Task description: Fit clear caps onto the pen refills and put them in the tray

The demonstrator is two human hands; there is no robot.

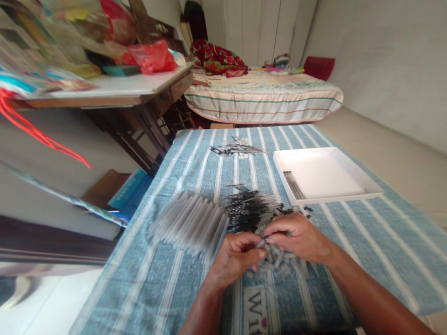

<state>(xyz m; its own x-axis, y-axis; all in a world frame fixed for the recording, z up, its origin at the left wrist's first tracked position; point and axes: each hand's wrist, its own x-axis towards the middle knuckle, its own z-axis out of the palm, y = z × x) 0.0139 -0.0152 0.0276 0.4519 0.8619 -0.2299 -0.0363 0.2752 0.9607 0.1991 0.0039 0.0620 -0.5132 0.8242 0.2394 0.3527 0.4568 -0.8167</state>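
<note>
My left hand [239,253] pinches a small translucent grey piece [260,243] that looks like a pen cap. My right hand [296,237] is closed on a small black pen part [266,237], and the two pieces meet end to end between my fingertips. Below and behind my fingers lies a heap of translucent pen caps [279,260]. Just beyond my hands is a pile of pen refills [246,207] with black ink. Left of them rests a stack of frosted pen barrels [192,221]. Small black plugs [308,209] are scattered by my right hand, partly hidden by it.
A white box lid [328,195] at the right holds several finished-looking pens [293,184] along its left side. More thin refills [235,148] lie at the far end of the striped tablecloth [146,260]. A cluttered side table [115,95] stands left, a bed [261,97] behind.
</note>
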